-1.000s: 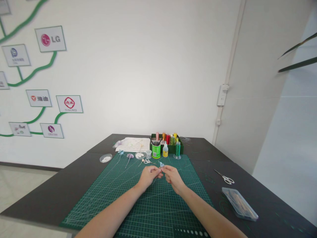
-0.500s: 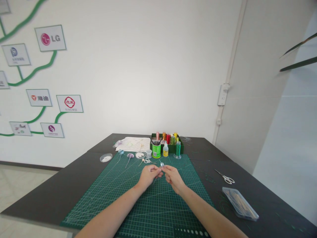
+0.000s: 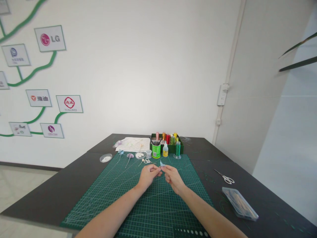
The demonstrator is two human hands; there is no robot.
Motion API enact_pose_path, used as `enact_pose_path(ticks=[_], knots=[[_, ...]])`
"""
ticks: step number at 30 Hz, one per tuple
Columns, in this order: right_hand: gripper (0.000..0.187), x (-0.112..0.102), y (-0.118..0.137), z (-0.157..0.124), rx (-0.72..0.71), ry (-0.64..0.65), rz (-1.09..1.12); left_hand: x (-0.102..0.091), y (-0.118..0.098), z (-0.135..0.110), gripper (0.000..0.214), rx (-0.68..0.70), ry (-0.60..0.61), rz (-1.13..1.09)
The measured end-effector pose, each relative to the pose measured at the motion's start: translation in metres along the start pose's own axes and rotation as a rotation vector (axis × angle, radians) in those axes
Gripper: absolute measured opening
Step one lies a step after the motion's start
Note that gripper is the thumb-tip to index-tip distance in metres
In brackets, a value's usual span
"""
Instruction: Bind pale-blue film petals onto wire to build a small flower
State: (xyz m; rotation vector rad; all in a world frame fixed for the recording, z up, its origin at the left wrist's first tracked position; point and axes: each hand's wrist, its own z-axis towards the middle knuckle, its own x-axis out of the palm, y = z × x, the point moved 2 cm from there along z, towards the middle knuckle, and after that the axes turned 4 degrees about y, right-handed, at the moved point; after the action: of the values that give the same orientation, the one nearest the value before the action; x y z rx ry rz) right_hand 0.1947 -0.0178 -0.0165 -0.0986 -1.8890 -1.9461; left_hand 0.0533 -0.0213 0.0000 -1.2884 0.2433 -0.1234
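Over the green cutting mat (image 3: 148,205) my two hands meet, fingertips almost touching. A small pale-blue flower (image 3: 162,163) rises just above the fingertips. My right hand (image 3: 172,177) is closed in a pinch at its base. My left hand (image 3: 149,176) also pinches there, from the other side; the stem between the fingers is too small to make out clearly. Just beyond my hands lie small white-handled scissors (image 3: 147,161). A blue flower (image 3: 121,152) and a purple flower (image 3: 130,155) on thin stems rest on the mat to the left.
A green can (image 3: 156,151) of tools, a glue bottle (image 3: 165,150) and a green thread spool (image 3: 178,149) stand behind the mat, before a box (image 3: 182,147) of thread spools. At right lie scissors (image 3: 226,178) and a clear plastic case (image 3: 240,203). A small dish (image 3: 106,158) sits left.
The flower at my fingertips has turned, its petals now showing a narrower, pointed side. Both hands stay in nearly the same place.
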Motion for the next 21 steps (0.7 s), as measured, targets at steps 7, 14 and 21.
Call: enact_pose_path(ticks=[7, 14, 21], knots=[[0.034, -0.0006, -0.0015, 0.0004, -0.007, 0.001, -0.005, 0.0006, -0.0029, 0.0011, 0.027, -0.005, 0.018, -0.003], [0.035, -0.0008, -0.0017, 0.0007, -0.021, 0.005, -0.019, -0.0005, -0.0024, 0.0001, 0.026, 0.006, -0.002, 0.023], [0.036, 0.0021, 0.0016, -0.0012, -0.006, 0.001, -0.007, 0.0001, 0.0009, 0.0006, 0.027, 0.040, -0.009, 0.027]])
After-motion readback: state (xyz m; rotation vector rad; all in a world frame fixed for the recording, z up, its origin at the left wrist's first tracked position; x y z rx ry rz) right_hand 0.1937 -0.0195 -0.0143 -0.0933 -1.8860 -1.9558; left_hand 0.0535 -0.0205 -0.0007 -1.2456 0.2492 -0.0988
